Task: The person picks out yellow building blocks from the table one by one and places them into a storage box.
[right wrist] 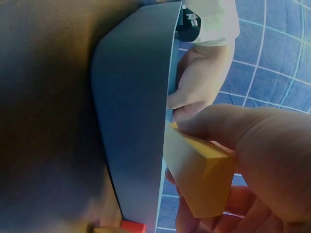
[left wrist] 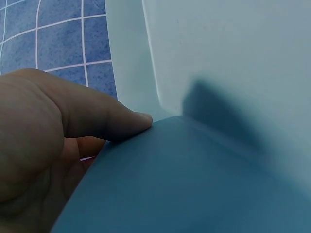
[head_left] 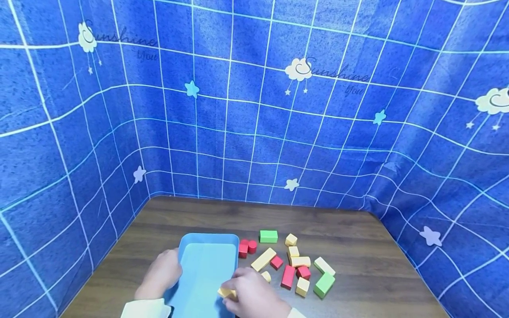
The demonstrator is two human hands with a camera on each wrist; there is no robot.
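Observation:
A blue tray [head_left: 204, 267] lies on the wooden table, its inside bare where it shows in the head view. My left hand [head_left: 161, 271] grips the tray's left wall, with the thumb on the rim [left wrist: 167, 119] in the left wrist view. In my right hand [head_left: 254, 293] is a yellow wooden block [right wrist: 199, 170], pinched between thumb and fingers. That block is at the tray's right rim, its end reaching over the inside. Just beyond the right hand, a small yellow block [head_left: 266, 277] is partly covered by it.
Right of the tray lie several loose blocks: a green block [head_left: 268, 236], a long yellow block [head_left: 263, 259], a red block [head_left: 288, 277], a yellow cube [head_left: 302, 286] and another green block [head_left: 324, 285]. Red blocks [head_left: 243, 250] sit close against the tray's right wall. Blue curtains [head_left: 254, 110] enclose the table [head_left: 358, 247].

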